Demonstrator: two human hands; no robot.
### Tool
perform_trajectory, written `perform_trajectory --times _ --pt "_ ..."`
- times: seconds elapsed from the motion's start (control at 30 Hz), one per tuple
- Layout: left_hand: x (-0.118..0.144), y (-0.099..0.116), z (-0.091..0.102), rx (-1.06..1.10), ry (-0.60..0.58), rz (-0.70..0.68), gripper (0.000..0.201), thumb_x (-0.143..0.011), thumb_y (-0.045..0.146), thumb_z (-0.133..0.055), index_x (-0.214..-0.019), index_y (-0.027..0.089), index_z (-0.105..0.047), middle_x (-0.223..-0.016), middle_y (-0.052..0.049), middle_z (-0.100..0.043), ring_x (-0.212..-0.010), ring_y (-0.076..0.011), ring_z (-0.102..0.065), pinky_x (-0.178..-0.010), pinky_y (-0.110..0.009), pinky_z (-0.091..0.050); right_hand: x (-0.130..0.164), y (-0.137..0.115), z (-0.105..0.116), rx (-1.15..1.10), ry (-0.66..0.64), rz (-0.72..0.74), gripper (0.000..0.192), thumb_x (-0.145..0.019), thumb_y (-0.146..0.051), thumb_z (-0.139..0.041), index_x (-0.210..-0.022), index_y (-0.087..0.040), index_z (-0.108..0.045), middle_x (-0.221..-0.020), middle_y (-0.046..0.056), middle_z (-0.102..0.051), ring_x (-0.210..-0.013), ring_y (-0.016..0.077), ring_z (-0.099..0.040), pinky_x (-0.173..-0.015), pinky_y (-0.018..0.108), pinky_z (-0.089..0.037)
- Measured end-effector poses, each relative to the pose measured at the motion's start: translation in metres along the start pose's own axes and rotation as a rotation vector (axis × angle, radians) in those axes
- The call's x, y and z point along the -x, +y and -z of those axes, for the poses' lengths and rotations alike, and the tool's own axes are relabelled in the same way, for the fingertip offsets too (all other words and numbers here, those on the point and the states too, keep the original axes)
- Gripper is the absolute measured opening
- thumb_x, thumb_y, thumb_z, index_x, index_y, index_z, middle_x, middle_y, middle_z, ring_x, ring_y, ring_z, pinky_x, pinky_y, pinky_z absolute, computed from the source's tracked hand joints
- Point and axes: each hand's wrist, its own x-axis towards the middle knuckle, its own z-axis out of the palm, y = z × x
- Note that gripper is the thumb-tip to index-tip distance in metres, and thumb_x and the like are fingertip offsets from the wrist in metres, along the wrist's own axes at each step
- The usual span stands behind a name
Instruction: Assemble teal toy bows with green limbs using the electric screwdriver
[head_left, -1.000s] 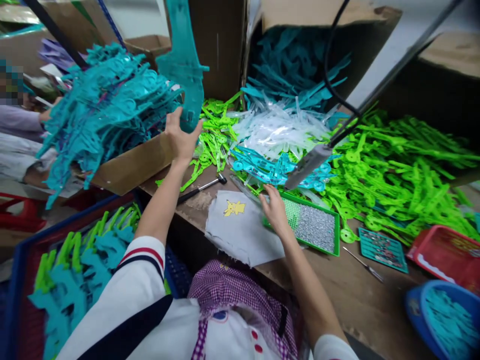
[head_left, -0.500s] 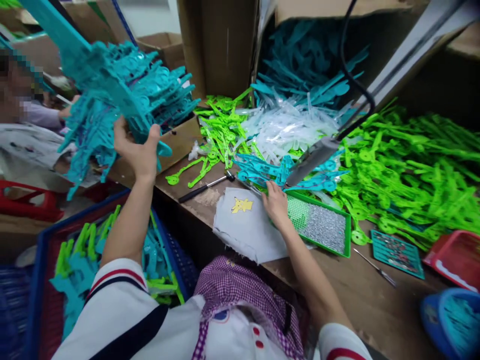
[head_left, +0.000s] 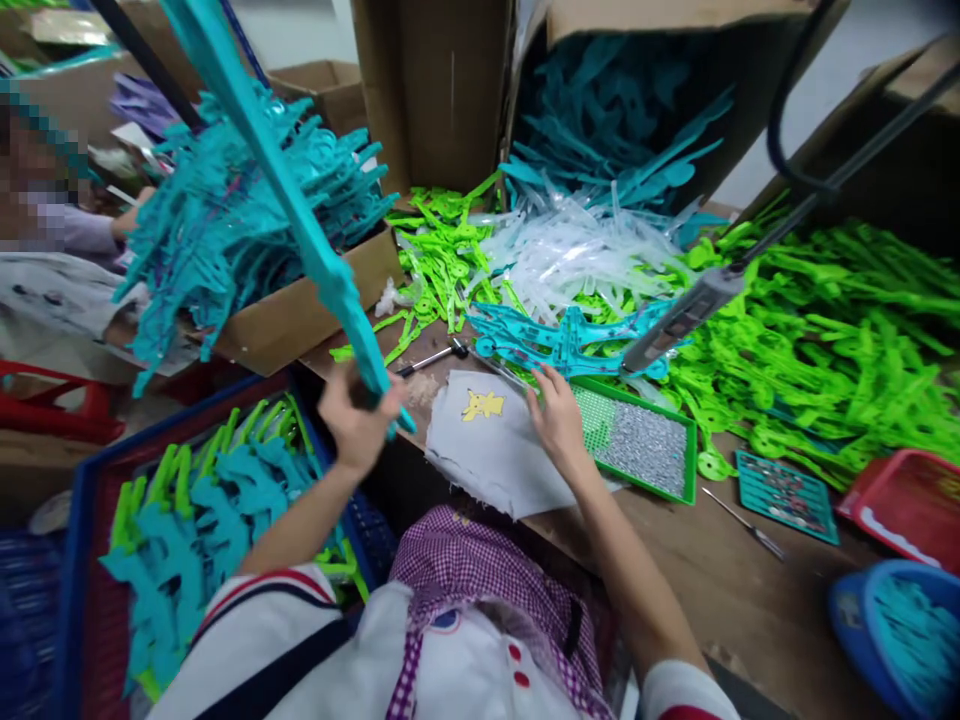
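Observation:
My left hand (head_left: pixel 352 420) is closed around the lower end of a long teal plastic part (head_left: pixel 300 215), which slants up to the left over the table edge. My right hand (head_left: pixel 559 415) has its fingers stretched out and apart, over the right side of a grey cloth (head_left: pixel 495 465) with a yellow cartoon figure. Just beyond its fingertips lies a teal plastic frame (head_left: pixel 574 345). Over that frame's right end hangs a grey electric screwdriver (head_left: pixel 686 315). A green tray (head_left: pixel 691 465) of small metal pieces sits right of this hand.
A carton (head_left: pixel 292 330) heaped with teal parts stands at left. Lime green parts (head_left: pixel 810 340) and clear strips (head_left: pixel 585 250) pile up behind. A hammer (head_left: pixel 431 358), a thin screwdriver (head_left: pixel 746 525) and a blue bucket (head_left: pixel 847 615) are on the table. A blue crate (head_left: pixel 86 520) stands lower left.
My left hand has come down and right, away from the carton, bringing the long teal part. The hanging screwdriver has swung right, away from my right hand, which has hardly moved.

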Motion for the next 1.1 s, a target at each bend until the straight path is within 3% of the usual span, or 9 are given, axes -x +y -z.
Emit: perform_trajectory --times 0.1,0.2,0.33,0.43,0.53,0.67,0.8,0.9,1.1 --pt "0.108 -0.015 -0.012 0.125 -0.204 0.193 0.047 -0.073 0.046 -0.076 -0.110 0.022 -0.058 -0.081 0.000 -0.070 -0.070 -0.0203 -0.070 -0.068 -0.036 -0.060 0.045 -0.033 0.023 -0.277 -0.031 0.094 0.047 -0.100 -0.043 -0.047 -0.143 -0.026 -0.052 -0.138 0.012 -0.063 -0.129 0.0265 -0.059 -0.108 0.049 -0.051" --pt "0.167 -0.014 -0.023 0.193 -0.386 0.203 0.056 -0.067 0.053 -0.082 -0.110 0.025 -0.060 -0.091 -0.005 -0.072 -0.079 -0.0254 -0.071 -0.076 -0.042 -0.061 0.086 -0.061 0.038 -0.438 -0.127 0.168 0.064 -0.094 -0.054 -0.054 -0.152 -0.029 -0.041 -0.144 0.012 -0.059 -0.129 0.0289 -0.060 -0.103 0.049 -0.054" --pt "0.176 0.014 -0.045 0.303 -0.796 0.085 0.048 -0.068 0.059 -0.081 -0.098 0.026 -0.064 -0.089 -0.006 -0.072 -0.082 -0.0270 -0.070 -0.078 -0.041 -0.060 0.114 -0.069 0.052 -0.389 0.055 0.020 0.039 -0.096 -0.050 -0.053 -0.124 -0.025 -0.063 -0.097 0.008 -0.074 -0.089 0.0244 -0.071 -0.078 0.039 -0.060" --pt "0.156 0.049 -0.074 0.351 -1.112 -0.024 0.037 -0.078 0.056 -0.074 -0.096 0.024 -0.066 -0.090 -0.006 -0.072 -0.085 -0.0258 -0.069 -0.080 -0.039 -0.058 0.124 -0.057 0.071 -0.306 0.301 -0.079 0.022 -0.095 -0.044 -0.057 -0.087 -0.025 -0.065 -0.064 -0.001 -0.060 -0.060 0.0166 -0.059 -0.057 0.029 -0.050" --pt "0.146 0.084 -0.105 0.442 -1.313 -0.159 0.034 -0.083 0.051 -0.071 -0.101 0.023 -0.067 -0.097 -0.006 -0.072 -0.092 -0.0262 -0.069 -0.084 -0.038 -0.056 0.132 -0.041 0.097 -0.263 0.529 -0.146 0.028 -0.093 -0.040 -0.062 -0.071 -0.023 -0.054 -0.055 -0.006 -0.046 -0.049 0.0107 -0.044 -0.048 0.024 -0.038" --pt "0.167 0.098 -0.132 0.605 -1.366 -0.172 0.049 -0.080 0.046 -0.077 -0.120 0.022 -0.062 -0.118 -0.008 -0.070 -0.106 -0.0272 -0.068 -0.093 -0.041 -0.056 0.138 -0.019 0.117 -0.356 0.676 -0.359 0.023 -0.094 -0.044 -0.057 -0.085 -0.023 -0.061 -0.068 -0.003 -0.057 -0.058 0.0115 -0.052 -0.055 0.024 -0.044" --pt "0.198 0.078 -0.148 0.702 -1.476 -0.126 0.073 -0.077 0.036 -0.080 -0.141 0.024 -0.048 -0.138 -0.012 -0.061 -0.123 -0.0294 -0.062 -0.105 -0.047 -0.052 0.140 0.017 0.106 -0.516 0.696 -0.615 0.030 -0.094 -0.051 -0.053 -0.101 -0.024 -0.063 -0.082 0.001 -0.067 -0.069 0.0158 -0.062 -0.065 0.030 -0.053" --pt "0.208 0.062 -0.166 0.674 -1.523 -0.055 0.065 -0.080 0.031 -0.074 -0.139 0.021 -0.047 -0.135 -0.013 -0.062 -0.121 -0.0284 -0.063 -0.105 -0.046 -0.051 0.135 0.046 0.091 -0.552 0.677 -0.712 0.041 -0.094 -0.056 -0.045 -0.110 -0.022 -0.062 -0.089 0.006 -0.071 -0.081 0.0209 -0.069 -0.074 0.036 -0.057" --pt "0.206 0.044 -0.214 0.563 -1.363 -0.142 0.058 -0.080 0.036 -0.068 -0.130 0.017 -0.047 -0.126 -0.015 -0.064 -0.116 -0.0294 -0.063 -0.103 -0.046 -0.050 0.089 0.078 0.079 -0.176 0.702 -0.723 0.055 -0.097 -0.056 -0.040 -0.134 -0.017 -0.050 -0.134 0.019 -0.060 -0.129 0.0281 -0.055 -0.107 0.047 -0.046"
